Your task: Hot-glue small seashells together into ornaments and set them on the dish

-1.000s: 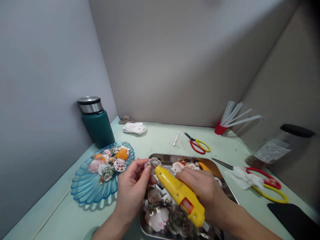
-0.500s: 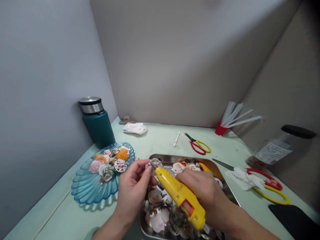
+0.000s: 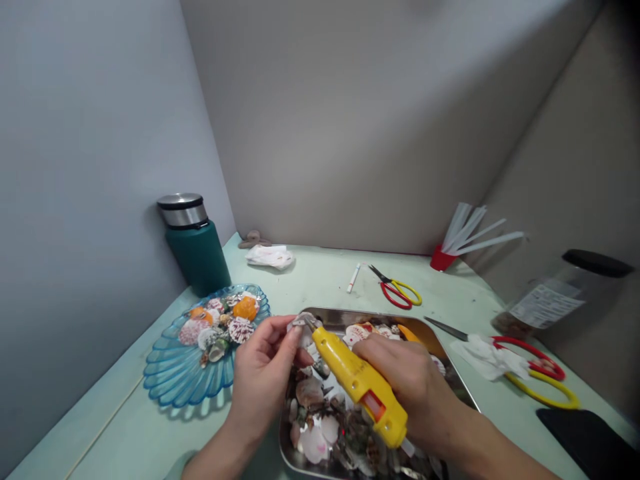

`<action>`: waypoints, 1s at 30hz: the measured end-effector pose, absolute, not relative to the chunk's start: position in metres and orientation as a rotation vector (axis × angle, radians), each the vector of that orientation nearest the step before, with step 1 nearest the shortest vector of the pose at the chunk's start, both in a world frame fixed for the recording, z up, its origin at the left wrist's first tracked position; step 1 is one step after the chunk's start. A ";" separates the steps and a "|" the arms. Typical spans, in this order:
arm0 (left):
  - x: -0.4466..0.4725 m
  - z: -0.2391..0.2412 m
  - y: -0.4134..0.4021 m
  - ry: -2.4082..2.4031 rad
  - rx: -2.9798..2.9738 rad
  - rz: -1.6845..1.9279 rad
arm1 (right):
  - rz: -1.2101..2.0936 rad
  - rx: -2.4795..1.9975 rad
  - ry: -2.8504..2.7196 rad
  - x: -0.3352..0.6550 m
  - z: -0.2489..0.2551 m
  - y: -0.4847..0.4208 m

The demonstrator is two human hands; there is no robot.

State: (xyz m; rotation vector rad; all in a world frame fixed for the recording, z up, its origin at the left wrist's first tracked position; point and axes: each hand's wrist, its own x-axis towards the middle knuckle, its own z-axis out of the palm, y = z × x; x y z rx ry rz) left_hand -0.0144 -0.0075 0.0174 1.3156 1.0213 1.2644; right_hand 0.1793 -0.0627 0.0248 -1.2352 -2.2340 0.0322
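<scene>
My left hand [image 3: 267,363] pinches a pale seashell [image 3: 306,328] between thumb and fingers, above the left far edge of a metal tray [image 3: 463,383]. Wrapped round a yellow hot glue gun [image 3: 353,373], my right hand [image 3: 407,380] holds its nozzle at the shell; the nozzle seems to touch it. A glue stick end pokes from the gun's back. Below both hands the tray holds many loose shells [image 3: 315,440]. To the left, a blue scalloped plate [image 3: 175,377] carries a cluster of white, orange and speckled shells [image 3: 241,330].
A green bottle [image 3: 197,257] stands behind the plate. Farther back lie a white packet [image 3: 270,258], a white stick [image 3: 353,278] and small scissors [image 3: 400,291]. At right are a red cup of glue sticks [image 3: 441,259], a jar [image 3: 550,300], larger scissors [image 3: 540,370] and a black object [image 3: 590,437].
The glue gun, the shell and both hands have shifted slightly left and up. The nozzle stays at the shell.
</scene>
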 end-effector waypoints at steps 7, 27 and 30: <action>-0.012 0.019 -0.008 1.004 1.265 1.261 | 0.047 -1.232 -2.240 0.179 0.023 -0.065; -0.014 0.017 -0.007 1.017 1.310 1.285 | 0.008 -1.254 -2.222 0.178 0.024 -0.063; -0.015 0.018 -0.007 1.011 1.289 1.281 | -0.003 -1.243 -2.223 0.177 0.023 -0.063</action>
